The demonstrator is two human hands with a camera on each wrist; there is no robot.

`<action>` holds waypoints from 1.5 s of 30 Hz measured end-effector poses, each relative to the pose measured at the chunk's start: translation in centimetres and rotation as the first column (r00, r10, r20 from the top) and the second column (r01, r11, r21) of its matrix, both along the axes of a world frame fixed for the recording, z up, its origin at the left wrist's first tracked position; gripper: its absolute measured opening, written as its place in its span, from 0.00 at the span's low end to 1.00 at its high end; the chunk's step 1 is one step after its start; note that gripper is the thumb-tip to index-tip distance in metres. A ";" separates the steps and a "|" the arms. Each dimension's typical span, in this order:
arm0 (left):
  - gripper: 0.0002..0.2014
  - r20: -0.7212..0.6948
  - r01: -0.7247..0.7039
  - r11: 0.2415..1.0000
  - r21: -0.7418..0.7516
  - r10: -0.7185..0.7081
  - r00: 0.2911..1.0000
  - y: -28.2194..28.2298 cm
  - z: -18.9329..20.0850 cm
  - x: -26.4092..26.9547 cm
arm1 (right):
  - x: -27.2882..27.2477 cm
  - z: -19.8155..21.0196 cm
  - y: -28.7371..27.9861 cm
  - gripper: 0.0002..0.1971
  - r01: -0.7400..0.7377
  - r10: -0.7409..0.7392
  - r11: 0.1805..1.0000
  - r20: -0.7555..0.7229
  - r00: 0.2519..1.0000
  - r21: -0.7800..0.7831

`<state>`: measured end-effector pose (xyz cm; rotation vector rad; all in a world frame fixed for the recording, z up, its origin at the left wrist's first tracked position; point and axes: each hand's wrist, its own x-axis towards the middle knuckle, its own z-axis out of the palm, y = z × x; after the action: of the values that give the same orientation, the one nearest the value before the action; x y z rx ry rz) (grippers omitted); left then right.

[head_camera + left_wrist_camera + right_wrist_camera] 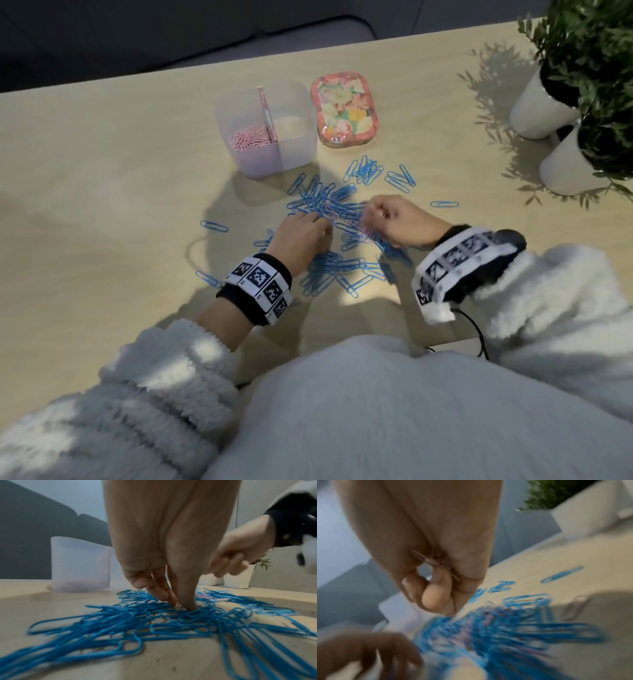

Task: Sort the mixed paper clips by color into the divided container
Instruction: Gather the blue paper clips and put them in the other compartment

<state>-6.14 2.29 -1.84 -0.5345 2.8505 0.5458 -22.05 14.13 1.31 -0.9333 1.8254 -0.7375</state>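
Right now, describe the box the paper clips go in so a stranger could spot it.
At the far middle of the wooden table, beyond the blue clip pile, stands a frosted plastic container. Unlike the flowered tin beside it, it is see-through, divided, with pink clips in its left half.

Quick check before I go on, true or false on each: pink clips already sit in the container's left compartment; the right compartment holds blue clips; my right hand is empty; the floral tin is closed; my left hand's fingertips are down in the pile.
1. Pink clips lie in the left compartment of the container: true.
2. The right compartment holds blue clips: false, it looks empty; the blue clips are on the table.
3. The right hand is empty: false, it grips pink clips.
4. The floral tin is closed: true.
5. The left hand has fingertips in the pile: true.
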 end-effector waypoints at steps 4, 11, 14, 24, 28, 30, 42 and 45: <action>0.11 -0.004 0.036 0.999 -0.008 -0.036 0.999 0.4 0.5 0.3 | -1.4 3.9 -5.2 0.12 0.320 -0.335 0.941 0.443 0.832 0.112; 0.07 0.008 0.003 1.000 0.005 -0.003 1.000 1.1 0.3 2.2 | 1.0 7.8 -16.2 0.13 0.355 -0.330 0.933 0.517 0.790 0.054; 0.04 -0.058 -0.107 0.988 0.112 0.114 0.992 0.5 0.5 3.5 | 2.7 8.1 -19.7 0.11 0.392 -0.364 0.919 0.462 0.809 0.038; 0.10 -0.102 -0.414 0.802 0.430 0.499 0.861 -2.1 0.9 7.0 | 4.4 7.2 -20.0 0.16 0.222 -0.197 0.963 0.165 0.966 -0.152; 0.06 -0.055 -0.472 0.607 0.640 0.648 0.760 -3.3 0.2 7.6 | 4.1 6.4 -13.9 0.13 0.050 -0.090 0.945 -0.109 0.990 -0.324; 0.06 -0.042 -0.471 0.537 0.700 0.689 0.723 -3.9 0.1 7.9 | 4.0 4.6 -11.0 0.12 -0.116 0.059 0.965 -0.236 0.970 -0.234; 0.08 0.023 -0.523 0.395 0.755 0.781 0.624 -4.1 1.3 7.2 | 5.9 -1.9 -5.6 0.06 -0.410 0.394 0.908 -0.511 0.764 0.087; 0.08 -0.008 -0.546 0.450 0.707 0.776 0.630 -4.2 1.4 7.4 | 5.5 -2.2 -4.4 0.04 -0.413 0.391 0.909 -0.468 0.792 0.060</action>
<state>1.29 -1.91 -0.47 -1.5627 2.2858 1.8447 -16.60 9.75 -0.90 -1.5828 1.9185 -0.2906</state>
